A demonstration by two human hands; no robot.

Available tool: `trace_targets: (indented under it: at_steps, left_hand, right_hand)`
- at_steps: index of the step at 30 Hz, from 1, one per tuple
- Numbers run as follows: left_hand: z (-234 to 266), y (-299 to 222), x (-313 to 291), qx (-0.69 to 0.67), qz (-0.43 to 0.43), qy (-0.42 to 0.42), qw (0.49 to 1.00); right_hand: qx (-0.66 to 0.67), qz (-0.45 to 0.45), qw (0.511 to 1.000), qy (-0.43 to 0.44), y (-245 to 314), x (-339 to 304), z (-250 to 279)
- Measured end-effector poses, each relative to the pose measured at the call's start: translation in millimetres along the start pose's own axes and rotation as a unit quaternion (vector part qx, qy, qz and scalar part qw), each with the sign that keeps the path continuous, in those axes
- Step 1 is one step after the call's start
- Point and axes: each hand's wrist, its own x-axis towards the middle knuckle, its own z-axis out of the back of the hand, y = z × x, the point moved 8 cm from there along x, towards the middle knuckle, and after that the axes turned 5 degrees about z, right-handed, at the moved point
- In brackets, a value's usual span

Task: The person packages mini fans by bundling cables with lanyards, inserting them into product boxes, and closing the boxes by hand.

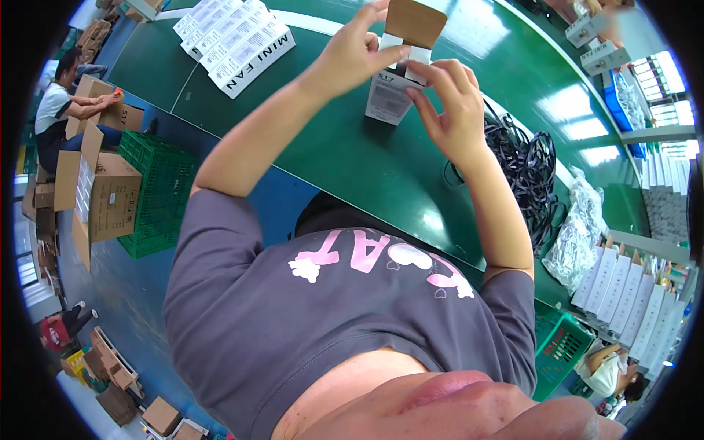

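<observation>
From my remote seat, I'm watching a small white carton [389, 100] standing near the far edge of the green-topped table [312, 139], its brown-lined flap [416, 24] rising above the opening. The right hand [451, 103] is grasping the carton, index finger at the open rim and thumb against its side. The left hand [359, 55] is reaching in from the other side, its thumb lying over the opening; I can't tell whether its curled fingers are gripping anything. Both hands are blocking my view into the carton.

On the right, a tangled heap of black straps [517, 161] is crowding the right forearm [502, 205], which is covering part of it. Clear plastic bags [576, 238] are lying crumpled beyond the heap. On the left, several white printed cartons [238, 44] are lying side by side on the tabletop, well apart from the hands.

Off the table to the left, an open cardboard shipping box [116, 192] is standing against a green plastic crate [152, 194], and a co-worker [66, 103] is sitting behind them, holding something orange [118, 93]. At lower right, another green crate [561, 345] is standing near a row of white cartons [620, 293].
</observation>
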Motion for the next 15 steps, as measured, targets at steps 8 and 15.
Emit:
trace_targets:
  at_steps: [8,15]
  left_hand:
    - [2.9,-29.1,-31.8,0.081,-0.173,0.027,0.981]
    - [-0.4,-39.3,-25.4,0.224,-0.147,0.005,0.963]
  right_hand:
    - [0.145,-0.132,0.976,-0.100,-16.7,-24.9,-3.4]
    - [0.178,-0.158,0.967,-0.091,-23.8,-28.2,-12.6]
